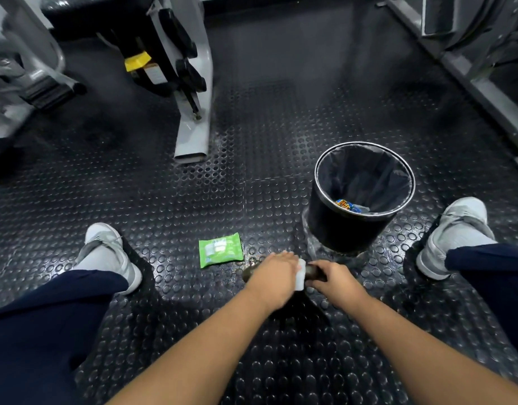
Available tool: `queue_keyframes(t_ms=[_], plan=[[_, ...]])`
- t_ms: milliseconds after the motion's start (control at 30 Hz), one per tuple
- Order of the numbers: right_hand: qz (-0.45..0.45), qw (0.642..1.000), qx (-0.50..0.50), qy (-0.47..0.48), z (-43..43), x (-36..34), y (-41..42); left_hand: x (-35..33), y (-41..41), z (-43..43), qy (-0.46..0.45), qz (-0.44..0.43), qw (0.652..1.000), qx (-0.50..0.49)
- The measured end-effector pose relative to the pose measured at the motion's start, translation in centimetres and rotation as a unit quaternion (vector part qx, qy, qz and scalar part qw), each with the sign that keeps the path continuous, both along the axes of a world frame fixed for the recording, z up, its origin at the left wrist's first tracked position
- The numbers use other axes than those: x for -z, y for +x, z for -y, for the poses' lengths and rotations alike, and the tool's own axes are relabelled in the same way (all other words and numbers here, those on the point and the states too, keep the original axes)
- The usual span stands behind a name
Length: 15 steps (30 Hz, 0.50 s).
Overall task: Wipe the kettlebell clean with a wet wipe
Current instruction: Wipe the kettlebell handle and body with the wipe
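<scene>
A dark kettlebell (312,272) stands on the studded rubber floor between my legs; only its handle shows between my hands, and its body is hidden beneath them. My left hand (276,273) holds a white wet wipe (300,276) wrapped against the left part of the handle. My right hand (335,278) grips the handle's right end. A green pack of wet wipes (220,249) lies flat on the floor just left of my left hand.
A black bin (360,197) with a dark liner and some litter inside stands close behind the kettlebell, to the right. My grey shoes (111,252) (453,235) flank the spot. Gym machine frames (190,112) stand at the back left and along the right edge.
</scene>
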State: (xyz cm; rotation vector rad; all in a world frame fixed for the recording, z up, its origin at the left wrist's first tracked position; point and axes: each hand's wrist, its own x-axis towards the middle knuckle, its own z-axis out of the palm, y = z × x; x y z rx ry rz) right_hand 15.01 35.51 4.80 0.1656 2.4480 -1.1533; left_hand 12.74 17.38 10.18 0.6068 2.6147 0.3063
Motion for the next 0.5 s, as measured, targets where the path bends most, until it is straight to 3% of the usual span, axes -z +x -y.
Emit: queue_keyframes(t_ms=[133,267,500], plan=[[-0.012,1.0,-0.008,0.008,-0.2,-0.1,0.0,1.4,-0.1,-2.7,-0.043,-0.02,0.997,0.066],[-0.008,1.0,-0.018,0.009,-0.1,-0.1,-0.1,1.3,-0.2,-0.4,0.009,-0.013,0.996,0.083],[0.003,1.0,-0.016,0.008,0.0,-0.4,-0.2,1.5,0.2,8.9,0.044,0.019,0.999,0.023]])
